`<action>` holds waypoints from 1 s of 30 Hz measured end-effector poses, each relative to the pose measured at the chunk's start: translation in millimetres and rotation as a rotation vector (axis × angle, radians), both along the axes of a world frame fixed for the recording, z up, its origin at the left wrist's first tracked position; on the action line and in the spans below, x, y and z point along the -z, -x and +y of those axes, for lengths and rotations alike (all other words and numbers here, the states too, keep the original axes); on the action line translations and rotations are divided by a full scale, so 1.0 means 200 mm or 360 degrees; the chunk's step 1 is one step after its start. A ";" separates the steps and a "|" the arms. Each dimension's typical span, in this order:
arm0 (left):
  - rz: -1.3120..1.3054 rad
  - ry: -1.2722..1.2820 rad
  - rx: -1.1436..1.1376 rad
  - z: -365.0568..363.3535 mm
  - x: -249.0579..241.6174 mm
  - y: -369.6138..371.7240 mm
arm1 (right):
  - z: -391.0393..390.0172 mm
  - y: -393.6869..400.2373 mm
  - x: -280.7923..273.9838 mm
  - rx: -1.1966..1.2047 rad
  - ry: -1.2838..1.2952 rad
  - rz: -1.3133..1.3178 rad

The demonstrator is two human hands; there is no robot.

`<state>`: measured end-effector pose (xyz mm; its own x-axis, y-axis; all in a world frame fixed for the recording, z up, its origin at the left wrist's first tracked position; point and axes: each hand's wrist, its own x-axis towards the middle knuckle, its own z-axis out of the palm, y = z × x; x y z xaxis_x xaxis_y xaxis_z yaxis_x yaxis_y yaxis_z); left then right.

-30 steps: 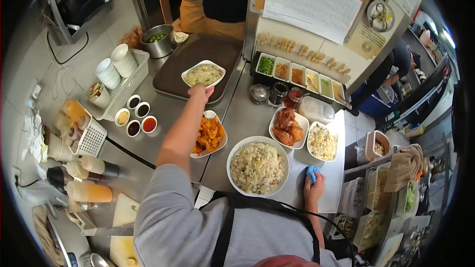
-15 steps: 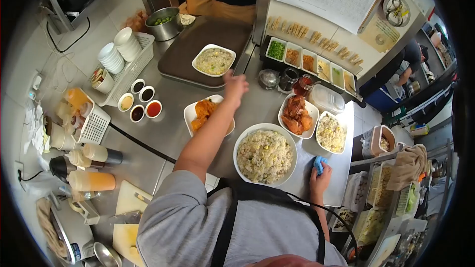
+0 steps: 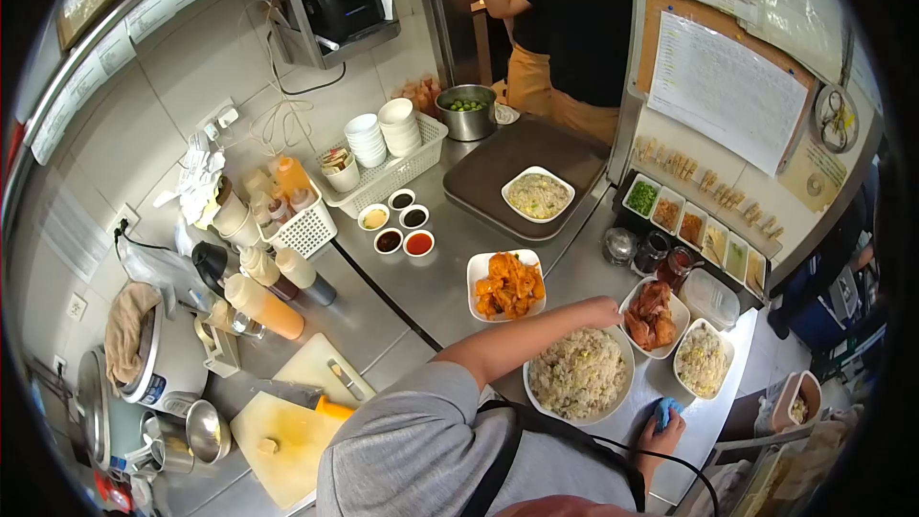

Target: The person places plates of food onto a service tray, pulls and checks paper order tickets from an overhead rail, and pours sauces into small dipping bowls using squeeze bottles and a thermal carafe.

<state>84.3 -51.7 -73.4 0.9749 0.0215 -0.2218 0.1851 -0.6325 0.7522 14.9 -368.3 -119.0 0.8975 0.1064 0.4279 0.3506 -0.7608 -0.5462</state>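
My left hand (image 3: pixel 601 312) reaches across the large bowl of fried rice (image 3: pixel 584 378), its fingers curled at the left rim of a white bowl of browned roast chicken (image 3: pixel 651 314). Whether the fingers grip that rim is hidden. My right hand (image 3: pixel 661 438), low on the right, is closed on a crumpled blue cloth (image 3: pixel 668 412) at the counter. A smaller white bowl of fried rice (image 3: pixel 704 364) stands right of the chicken. Left of my forearm sits a white bowl of orange-sauced chicken pieces (image 3: pixel 509 287). Another rice bowl (image 3: pixel 538 196) rests on the brown tray (image 3: pixel 479 168).
Several sauce cups (image 3: pixel 388 241) stand left of the tray, near a white basket of bowls (image 3: pixel 421 148). Squeeze bottles (image 3: pixel 268 308) and cutting boards (image 3: pixel 273 460) line the left. A topping rack (image 3: pixel 691 225) stands at the back right. Another person (image 3: pixel 574 38) stands beyond the counter.
My left hand has moved right, from beside the tray to the roast chicken bowl. The view has turned left and up. My right hand still holds the blue cloth.
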 end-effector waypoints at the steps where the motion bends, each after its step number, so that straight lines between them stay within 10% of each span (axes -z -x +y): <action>1: 0.0020 -0.0012 0.0007 -0.01 0.00 -0.01 | 0.00 0.00 0.00 -0.0005 0.0001 0.0001; 30: 0.0284 0.0612 -0.0521 0.02 -0.04 -0.12 | 0.00 0.00 -0.15 -0.0266 -0.0315 0.0255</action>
<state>108.0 -47.7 -65.4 0.8772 0.2023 -0.4354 0.4727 -0.2051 0.8570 14.2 -368.5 -88.8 0.9323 0.1871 0.3095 0.3595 -0.5730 -0.7365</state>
